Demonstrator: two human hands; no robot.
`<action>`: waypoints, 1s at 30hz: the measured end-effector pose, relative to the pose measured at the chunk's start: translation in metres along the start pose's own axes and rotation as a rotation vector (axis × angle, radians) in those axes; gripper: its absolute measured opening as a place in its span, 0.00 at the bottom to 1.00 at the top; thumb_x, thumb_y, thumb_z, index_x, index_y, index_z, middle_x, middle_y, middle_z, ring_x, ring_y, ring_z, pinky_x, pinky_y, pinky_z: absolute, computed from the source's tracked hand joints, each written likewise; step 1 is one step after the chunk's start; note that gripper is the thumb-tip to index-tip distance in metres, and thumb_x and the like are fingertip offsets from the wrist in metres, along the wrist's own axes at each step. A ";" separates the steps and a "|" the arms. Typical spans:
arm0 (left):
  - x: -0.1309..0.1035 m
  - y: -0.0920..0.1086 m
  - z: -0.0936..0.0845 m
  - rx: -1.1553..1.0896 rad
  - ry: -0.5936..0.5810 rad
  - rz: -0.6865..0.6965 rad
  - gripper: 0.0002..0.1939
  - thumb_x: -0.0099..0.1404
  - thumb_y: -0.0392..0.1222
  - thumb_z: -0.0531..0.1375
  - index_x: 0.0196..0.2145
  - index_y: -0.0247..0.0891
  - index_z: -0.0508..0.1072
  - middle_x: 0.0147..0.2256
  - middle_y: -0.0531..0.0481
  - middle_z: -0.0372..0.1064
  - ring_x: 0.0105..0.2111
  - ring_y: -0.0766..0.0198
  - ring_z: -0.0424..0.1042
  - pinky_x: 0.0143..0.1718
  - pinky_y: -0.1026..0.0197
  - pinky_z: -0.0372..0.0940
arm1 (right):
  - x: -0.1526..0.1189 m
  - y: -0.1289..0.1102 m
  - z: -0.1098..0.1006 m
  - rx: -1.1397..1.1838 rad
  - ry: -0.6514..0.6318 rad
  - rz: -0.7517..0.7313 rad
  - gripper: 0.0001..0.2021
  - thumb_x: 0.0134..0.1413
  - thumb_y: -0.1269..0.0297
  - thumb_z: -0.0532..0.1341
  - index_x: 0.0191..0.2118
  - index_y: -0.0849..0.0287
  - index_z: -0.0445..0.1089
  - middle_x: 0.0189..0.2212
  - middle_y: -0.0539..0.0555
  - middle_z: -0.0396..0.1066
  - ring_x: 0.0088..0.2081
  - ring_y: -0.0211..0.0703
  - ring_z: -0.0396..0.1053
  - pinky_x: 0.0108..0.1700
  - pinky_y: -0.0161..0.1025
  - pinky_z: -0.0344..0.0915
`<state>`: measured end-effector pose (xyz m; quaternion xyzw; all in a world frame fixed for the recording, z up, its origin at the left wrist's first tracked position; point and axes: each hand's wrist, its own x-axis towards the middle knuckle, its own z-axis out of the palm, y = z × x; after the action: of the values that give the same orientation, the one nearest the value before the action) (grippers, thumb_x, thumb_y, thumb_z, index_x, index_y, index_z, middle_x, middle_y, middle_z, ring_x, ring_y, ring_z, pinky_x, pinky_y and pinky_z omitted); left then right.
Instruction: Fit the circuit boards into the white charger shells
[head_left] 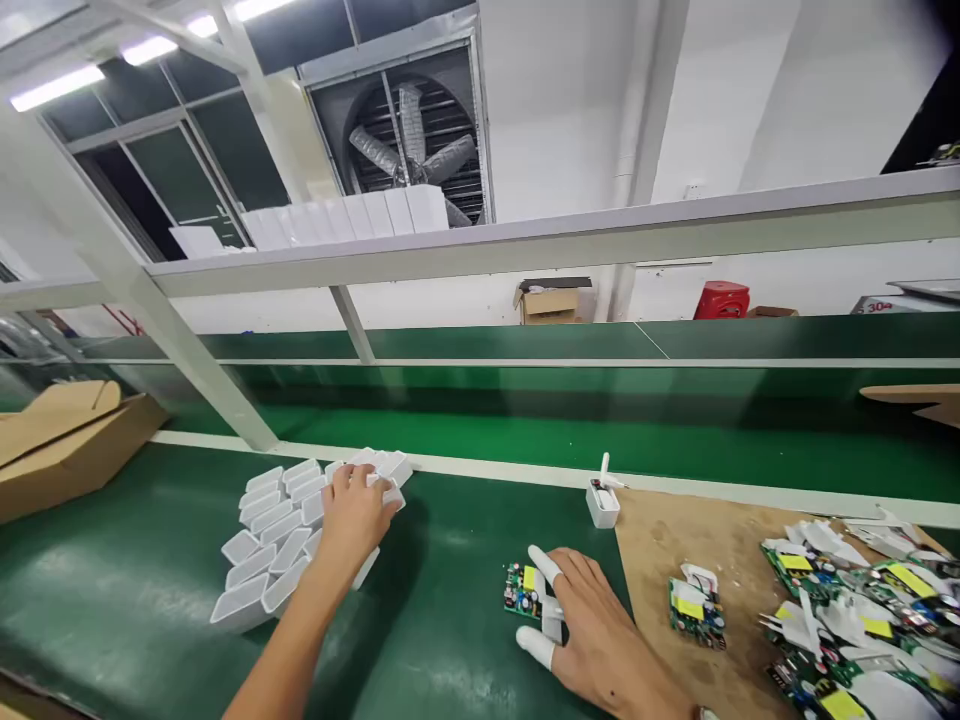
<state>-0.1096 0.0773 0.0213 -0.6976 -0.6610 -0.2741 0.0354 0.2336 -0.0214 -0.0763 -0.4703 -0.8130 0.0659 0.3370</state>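
Observation:
My left hand (356,510) is over the right side of a group of white plastic cases (255,595), open-topped and standing close together. Its fingers are bent around a white case (393,494) at the group's edge; the fingertips are partly hidden. Over the green table, my right hand (585,620) has white covers on thumb and forefinger. Those two are spread apart on either side of a circuit board (520,590) with a yellow patch and a white end piece. Whether they touch it I cannot tell. A white case with a part sticking out (603,500) stands beyond this hand.
On the right, a brown sheet (645,540) bears a single circuit board (697,608) and a heap of boards with white parts (862,610). A cardboard box (67,450) sits at the left. A green belt (480,420) runs behind the table, below a metal frame rail (525,255).

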 end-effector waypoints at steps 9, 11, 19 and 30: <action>-0.020 0.061 0.037 -0.266 -0.362 0.428 0.12 0.69 0.33 0.61 0.35 0.47 0.83 0.56 0.47 0.75 0.55 0.49 0.73 0.58 0.47 0.67 | 0.004 0.022 -0.005 -0.001 -0.033 0.040 0.29 0.59 0.75 0.58 0.66 0.56 0.64 0.50 0.59 0.74 0.49 0.53 0.74 0.52 0.52 0.76; -0.027 0.073 0.043 -0.325 -0.384 0.466 0.17 0.70 0.29 0.56 0.39 0.46 0.83 0.57 0.46 0.74 0.55 0.51 0.74 0.57 0.50 0.69 | 0.004 0.029 -0.004 -0.021 0.042 0.022 0.27 0.62 0.74 0.57 0.66 0.56 0.63 0.50 0.59 0.74 0.49 0.53 0.74 0.51 0.51 0.76; -0.051 0.065 0.059 -0.749 -0.478 0.215 0.31 0.73 0.35 0.57 0.71 0.49 0.63 0.69 0.42 0.63 0.67 0.49 0.66 0.69 0.45 0.64 | 0.020 0.036 -0.013 -0.037 0.188 0.085 0.23 0.67 0.65 0.59 0.65 0.54 0.63 0.57 0.61 0.72 0.60 0.58 0.72 0.57 0.57 0.76; -0.065 0.082 0.075 -0.830 -0.733 0.118 0.45 0.59 0.41 0.73 0.71 0.52 0.63 0.63 0.41 0.67 0.47 0.53 0.75 0.54 0.50 0.74 | 0.028 0.028 -0.015 0.041 0.276 0.063 0.26 0.67 0.69 0.61 0.68 0.52 0.61 0.57 0.62 0.71 0.61 0.60 0.70 0.58 0.61 0.73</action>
<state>-0.0051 0.0392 -0.0450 -0.7386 -0.4262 -0.2487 -0.4592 0.2534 0.0137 -0.0628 -0.4931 -0.7423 0.0276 0.4528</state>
